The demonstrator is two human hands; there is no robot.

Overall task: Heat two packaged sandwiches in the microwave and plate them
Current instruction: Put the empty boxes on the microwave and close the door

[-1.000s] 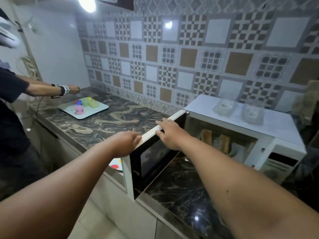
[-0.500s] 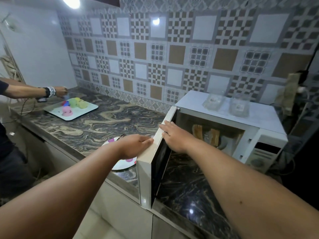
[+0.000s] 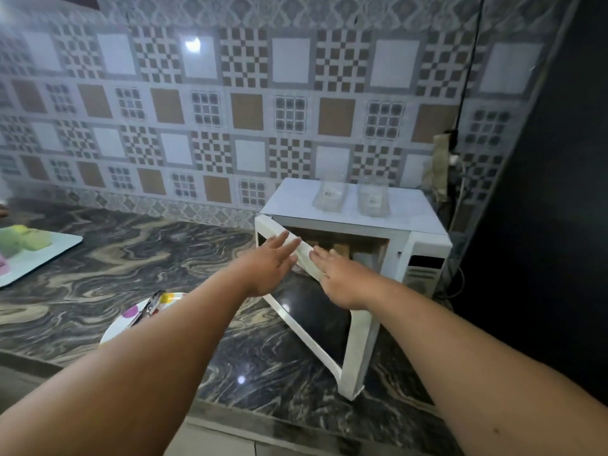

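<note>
Both hands (image 3: 302,271) flat, fingers spread, against half-open microwave door (image 3: 316,320); labels unreadable.

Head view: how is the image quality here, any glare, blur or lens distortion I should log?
Head view: strong wide-angle bending, the countertop edge and dark wall at right bow outward; lamp glare on one white wall tile and a small glint on the countertop; overall soft, with motion blur on the left hand and right hand at the microwave door; microwave interior dim.
</note>
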